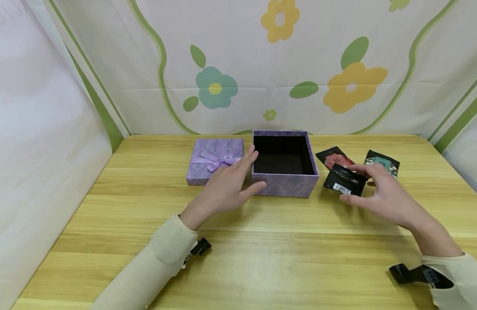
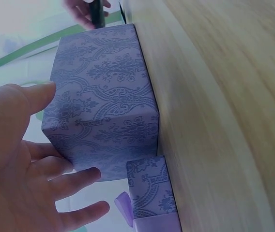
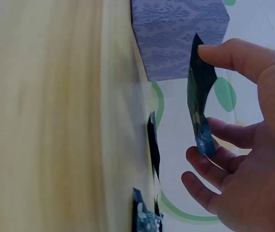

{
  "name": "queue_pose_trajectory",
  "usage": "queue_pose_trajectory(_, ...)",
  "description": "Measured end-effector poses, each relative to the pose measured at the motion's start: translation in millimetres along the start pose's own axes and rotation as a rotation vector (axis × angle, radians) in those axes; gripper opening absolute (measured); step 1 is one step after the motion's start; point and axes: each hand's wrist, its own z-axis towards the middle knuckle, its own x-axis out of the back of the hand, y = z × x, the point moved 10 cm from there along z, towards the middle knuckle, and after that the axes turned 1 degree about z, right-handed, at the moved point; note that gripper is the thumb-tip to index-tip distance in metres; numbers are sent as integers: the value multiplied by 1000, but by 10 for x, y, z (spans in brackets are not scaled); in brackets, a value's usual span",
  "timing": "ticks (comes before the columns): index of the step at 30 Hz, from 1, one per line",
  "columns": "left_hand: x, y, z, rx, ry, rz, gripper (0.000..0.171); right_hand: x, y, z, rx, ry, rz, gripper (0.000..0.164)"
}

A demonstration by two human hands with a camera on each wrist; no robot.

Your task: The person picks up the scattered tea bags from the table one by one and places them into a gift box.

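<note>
A purple patterned box (image 1: 285, 186) stands uncovered on the table, its black inside showing. My left hand (image 1: 228, 183) is at the box's left front corner, thumb and fingers spread, fingertips right at the wall. Beside the box lies its purple lid (image 1: 199, 174) with a ribbon bow, partly behind that hand. My right hand (image 1: 389, 196) pinches a small black sachet (image 1: 344, 181) by its edges, thumb on one side and fingers on the other. In the right wrist view the sachet (image 3: 200, 87) hangs above the table, barcode side facing the head camera.
A black sachet with a red label (image 1: 335, 158) lies right of the box, and another with a teal label (image 1: 383, 161) lies farther right. The wooden table (image 1: 261, 258) ends at a white flowered cloth (image 1: 242, 51) behind, with cloth at both sides.
</note>
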Motion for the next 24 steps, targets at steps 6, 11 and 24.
queue_pose_trajectory(6,1,-3,8,-3,5,14,82,142,-69,6,35,86,37,78)
queue_pose_trajectory(11,0,-5,13,-3,7,25,83,213,-128,26,35,114,47,77)
queue_pose_trajectory(24,-2,-3,7,9,-4,20,83,380,-229,103,-18,180,116,77)
